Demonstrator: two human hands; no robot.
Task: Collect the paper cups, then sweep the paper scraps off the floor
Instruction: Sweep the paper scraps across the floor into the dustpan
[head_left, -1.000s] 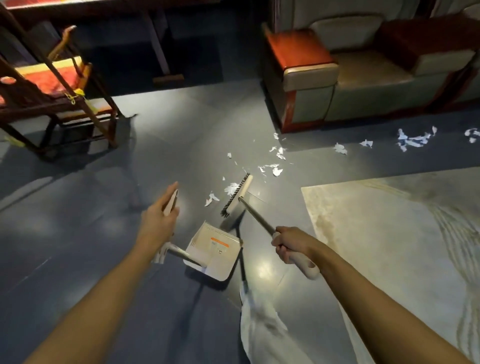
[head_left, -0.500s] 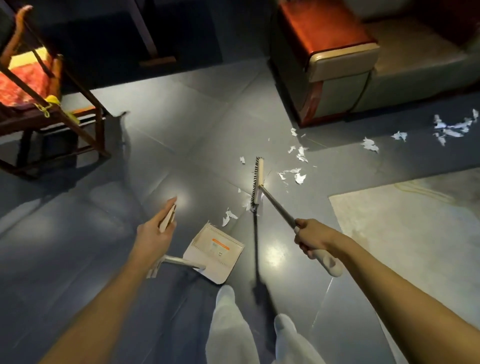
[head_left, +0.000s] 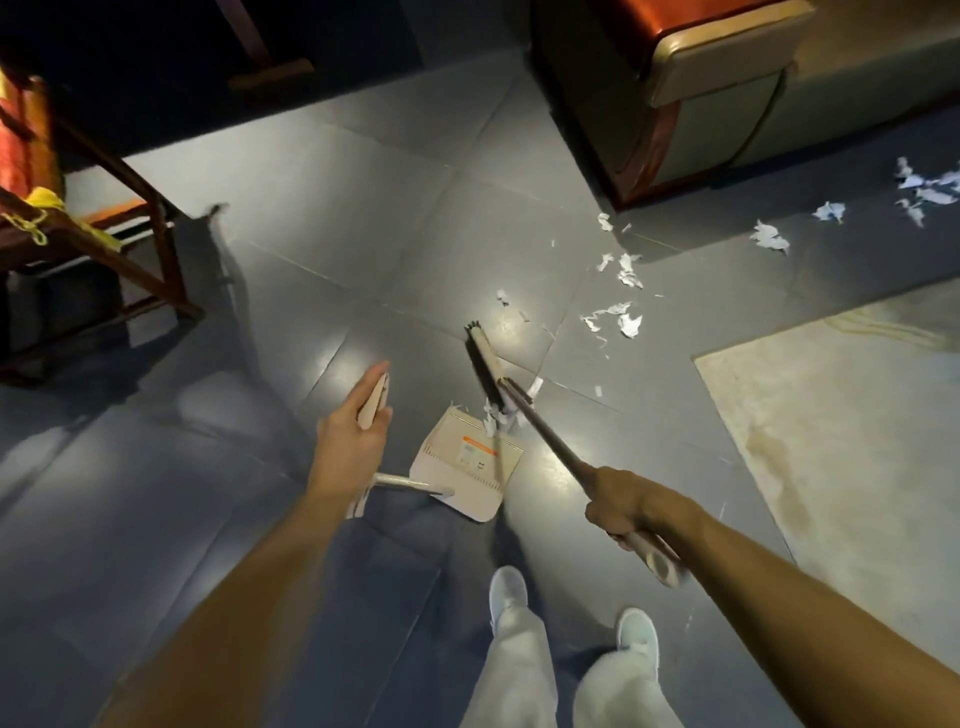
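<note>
Right hand (head_left: 623, 499) is wrapping its fingers fully round the broom handle (head_left: 545, 436), a closed grip near the pale top end, which is poking out behind the knuckles. Down the shaft from those fingers, the broom head (head_left: 485, 364) is sitting on the grey tiles with its bristles facing the pan.

Left hand (head_left: 353, 431) is holding the dustpan handle (head_left: 374, 400). The fingers are lying fairly straight along the beige grip with the thumb closing against it, more a pinch than a fist. Below that palm, the metal shaft is running down to the dustpan (head_left: 462, 462), which is resting on the floor between the two hands with its mouth towards the broom.

A small clump of paper scraps (head_left: 491, 413) is bunching right at the pan's lip, touching the bristles' near end. By my reading that is the first batch, just about going in.

Plenty is waiting, though. Beyond the broom head, well past both sets of fingers, a scatter of torn paper (head_left: 626, 319) is lying on the tiles. More shreds (head_left: 769, 236) are trailing off along the sofa base (head_left: 675, 150) towards the right edge.

No paper cups are showing anywhere, so I cannot tell how that half went. The sweeping is looking early, with most of it left to do.
</note>
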